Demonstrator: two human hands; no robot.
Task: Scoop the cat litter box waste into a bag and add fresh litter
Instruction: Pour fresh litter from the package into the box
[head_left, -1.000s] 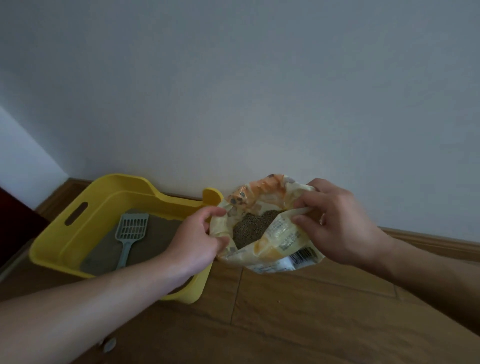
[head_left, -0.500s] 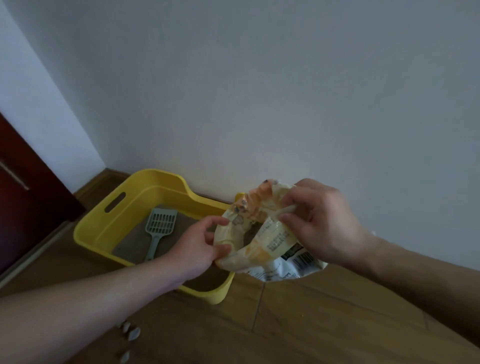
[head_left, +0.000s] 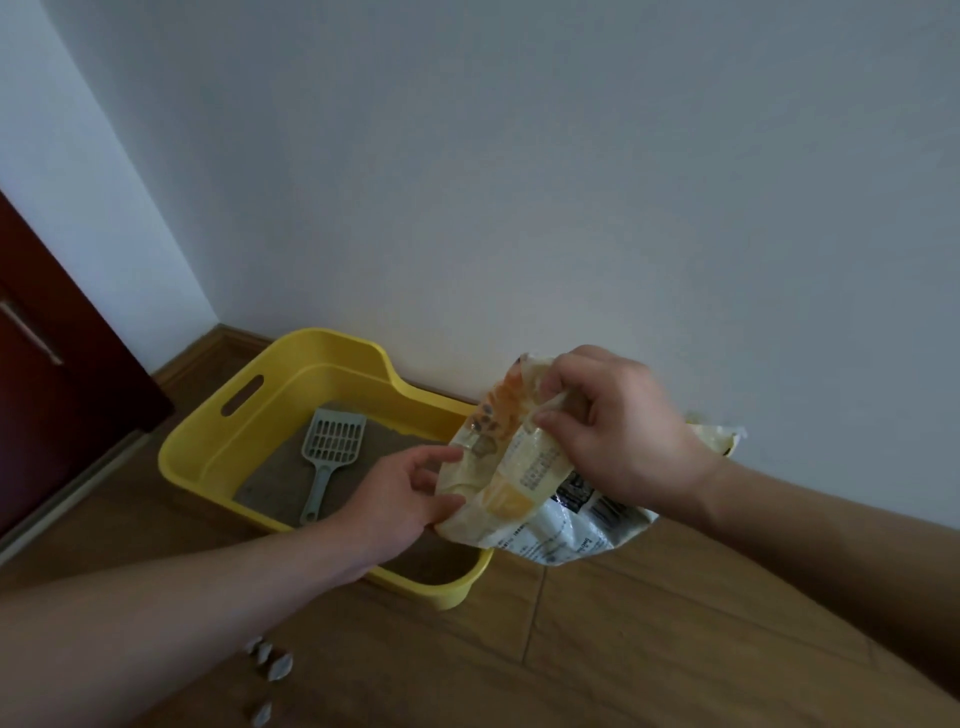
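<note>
A yellow litter box (head_left: 208, 447) stands on the wooden floor against the white wall, with grey litter inside. A grey slotted scoop (head_left: 330, 451) lies on the litter, handle toward me. I hold an orange-and-white litter bag (head_left: 511, 478) over the box's right end, tilted with its mouth turned left toward the box. My right hand (head_left: 613, 431) pinches the bag's top edge. My left hand (head_left: 405, 499) grips the bag's lower left edge, over the box. The bag's contents are hidden.
A dark red door (head_left: 57, 374) with a metal handle is at the left. A wooden skirting board (head_left: 192, 358) runs along the wall. Several small pale scraps (head_left: 272, 667) lie on the floor near my left forearm.
The bag has tipped leftward over the box's right end, its mouth turning away so the litter inside no longer shows. My view has shifted left, bringing the door into sight.
</note>
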